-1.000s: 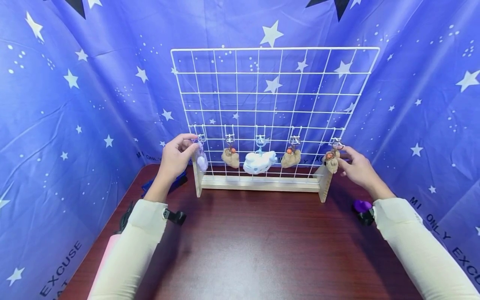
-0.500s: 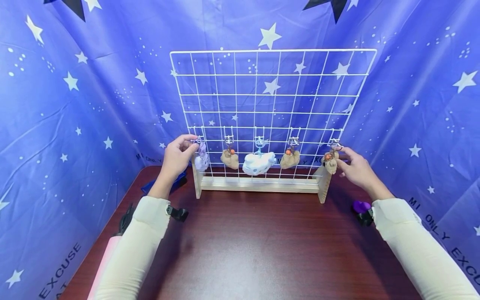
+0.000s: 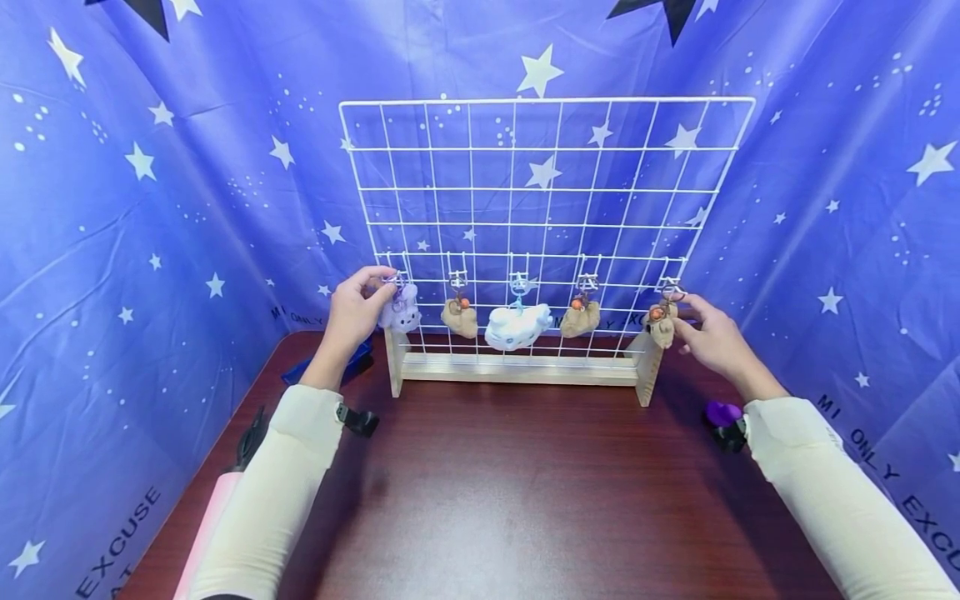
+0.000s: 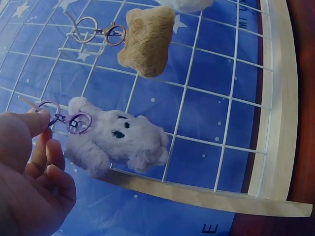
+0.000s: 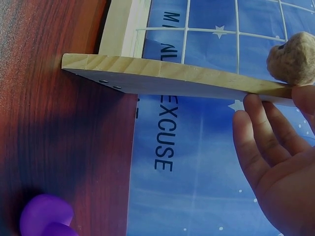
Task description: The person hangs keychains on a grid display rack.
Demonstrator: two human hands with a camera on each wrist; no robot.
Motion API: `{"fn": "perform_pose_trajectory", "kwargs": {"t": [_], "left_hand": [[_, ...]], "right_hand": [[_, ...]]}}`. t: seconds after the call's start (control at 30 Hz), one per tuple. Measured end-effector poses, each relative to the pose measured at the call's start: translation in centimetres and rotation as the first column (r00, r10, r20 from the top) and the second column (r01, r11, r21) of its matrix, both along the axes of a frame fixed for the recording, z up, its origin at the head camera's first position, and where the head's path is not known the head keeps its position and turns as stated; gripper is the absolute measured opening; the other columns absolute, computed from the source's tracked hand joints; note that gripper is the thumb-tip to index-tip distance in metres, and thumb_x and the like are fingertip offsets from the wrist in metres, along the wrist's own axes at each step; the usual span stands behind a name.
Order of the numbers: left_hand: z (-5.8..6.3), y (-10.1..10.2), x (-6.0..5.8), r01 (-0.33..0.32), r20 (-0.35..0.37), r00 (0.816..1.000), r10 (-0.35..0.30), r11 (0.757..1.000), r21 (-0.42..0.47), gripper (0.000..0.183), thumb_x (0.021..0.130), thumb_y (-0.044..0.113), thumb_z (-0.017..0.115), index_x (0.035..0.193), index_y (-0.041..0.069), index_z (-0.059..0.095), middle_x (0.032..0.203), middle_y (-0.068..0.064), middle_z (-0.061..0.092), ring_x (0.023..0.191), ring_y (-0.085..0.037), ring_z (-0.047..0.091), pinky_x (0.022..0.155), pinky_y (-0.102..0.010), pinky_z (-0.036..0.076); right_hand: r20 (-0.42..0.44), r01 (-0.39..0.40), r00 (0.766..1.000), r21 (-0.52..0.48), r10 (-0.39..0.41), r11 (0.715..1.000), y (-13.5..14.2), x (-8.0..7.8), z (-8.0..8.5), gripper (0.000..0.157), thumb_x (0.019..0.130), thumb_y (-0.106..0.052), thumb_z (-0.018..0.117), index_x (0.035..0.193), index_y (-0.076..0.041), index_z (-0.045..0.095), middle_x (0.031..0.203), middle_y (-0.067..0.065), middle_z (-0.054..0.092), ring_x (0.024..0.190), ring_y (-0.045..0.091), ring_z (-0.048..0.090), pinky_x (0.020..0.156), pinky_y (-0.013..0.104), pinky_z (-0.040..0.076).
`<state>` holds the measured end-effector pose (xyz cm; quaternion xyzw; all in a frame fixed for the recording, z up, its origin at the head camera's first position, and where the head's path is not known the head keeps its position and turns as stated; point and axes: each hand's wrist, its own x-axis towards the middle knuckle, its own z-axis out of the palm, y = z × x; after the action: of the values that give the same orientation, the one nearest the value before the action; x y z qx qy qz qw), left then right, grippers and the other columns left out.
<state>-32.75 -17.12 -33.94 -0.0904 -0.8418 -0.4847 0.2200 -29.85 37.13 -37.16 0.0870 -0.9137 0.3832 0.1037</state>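
A lavender plush keychain (image 4: 125, 132) with a dark-eyed face hangs at the left end of the white wire grid (image 3: 547, 190). My left hand (image 3: 356, 304) pinches its purple key ring (image 4: 48, 114) between thumb and index finger; the other fingers curl loosely below. At the grid's right end hangs a tan plush keychain (image 3: 663, 327) with an orange bead. My right hand (image 3: 716, 333) is close against it, index finger near its ring and thumb beside the plush. Several of its fingers lie along the outer side of the wooden side support (image 5: 162, 71). Its index fingertip's contact is hidden.
Between the hands hang a tan plush (image 3: 460, 318), a white plush (image 3: 517, 325) and another tan plush (image 3: 581, 317) on metal hooks. The grid stands in a wooden base (image 3: 521, 368) on a dark red table (image 3: 517, 483). A pink object (image 3: 213, 525) lies beside the left forearm.
The lavender plush has swung up and turned its face toward the front as my left hand shifted at its ring. My right hand stays nearly still. The head view shifted slightly.
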Motion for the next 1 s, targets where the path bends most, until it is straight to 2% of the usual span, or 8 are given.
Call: {"fn": "perform_pose_trajectory", "kwargs": {"t": [0.2, 0.43, 0.67, 0.87, 1.0], "left_hand": [[0.0, -0.1, -0.3, 0.003, 0.002, 1.0, -0.003, 1.0, -0.002, 0.024, 0.096, 0.021, 0.069, 0.119, 0.016, 0.073, 0.09, -0.004, 0.065, 0.07, -0.01, 0.056, 0.056, -0.022, 0.043], [-0.7, -0.8, -0.2, -0.014, -0.017, 1.0, 0.014, 1.0, -0.017, 0.026, 0.095, 0.022, 0.07, 0.121, 0.017, 0.073, 0.089, -0.003, 0.066, 0.063, -0.005, 0.054, 0.051, -0.021, 0.041], [-0.7, -1.3, 0.6, -0.005, -0.016, 1.0, 0.005, 1.0, -0.02, 0.029, 0.096, 0.021, 0.07, 0.124, 0.015, 0.071, 0.094, -0.007, 0.068, 0.067, -0.007, 0.056, 0.054, -0.02, 0.042], [-0.1, -1.5, 1.4, -0.005, -0.018, 1.0, 0.005, 1.0, -0.018, 0.031, 0.098, 0.025, 0.068, 0.127, 0.014, 0.07, 0.092, 0.0, 0.065, 0.065, -0.007, 0.051, 0.053, -0.022, 0.04], [0.2, -1.6, 2.0, 0.019, -0.019, 1.0, -0.02, 1.0, -0.022, 0.032, 0.099, 0.026, 0.066, 0.128, 0.012, 0.069, 0.092, 0.002, 0.062, 0.066, -0.01, 0.05, 0.054, -0.024, 0.04]], "right_hand": [[-0.01, -0.007, 1.0, -0.001, 0.007, 1.0, 0.0, 0.0, -0.1, 0.042, 0.106, -0.015, 0.052, 0.146, -0.002, 0.046, 0.133, 0.041, 0.056, 0.068, -0.005, 0.061, 0.057, 0.026, 0.058], [-0.009, -0.002, 1.0, 0.006, 0.002, 1.0, -0.1, -0.1, 0.0, 0.042, 0.105, -0.015, 0.052, 0.145, -0.002, 0.047, 0.132, 0.04, 0.057, 0.068, -0.005, 0.061, 0.057, 0.027, 0.058], [-0.01, -0.006, 1.0, 0.009, 0.006, 1.0, -0.2, 0.0, 0.2, 0.041, 0.105, -0.012, 0.052, 0.144, -0.001, 0.048, 0.131, 0.041, 0.057, 0.068, -0.006, 0.06, 0.057, 0.026, 0.058], [0.011, -0.011, 1.0, 0.03, 0.011, 0.999, -0.1, 0.0, 0.5, 0.044, 0.105, -0.012, 0.051, 0.147, -0.002, 0.045, 0.132, 0.04, 0.057, 0.066, -0.003, 0.061, 0.057, 0.026, 0.058], [0.016, -0.012, 1.0, 0.067, 0.011, 0.998, 0.1, 0.1, 0.7, 0.046, 0.105, -0.014, 0.051, 0.15, -0.004, 0.044, 0.132, 0.04, 0.057, 0.064, 0.001, 0.063, 0.057, 0.026, 0.057]]}}
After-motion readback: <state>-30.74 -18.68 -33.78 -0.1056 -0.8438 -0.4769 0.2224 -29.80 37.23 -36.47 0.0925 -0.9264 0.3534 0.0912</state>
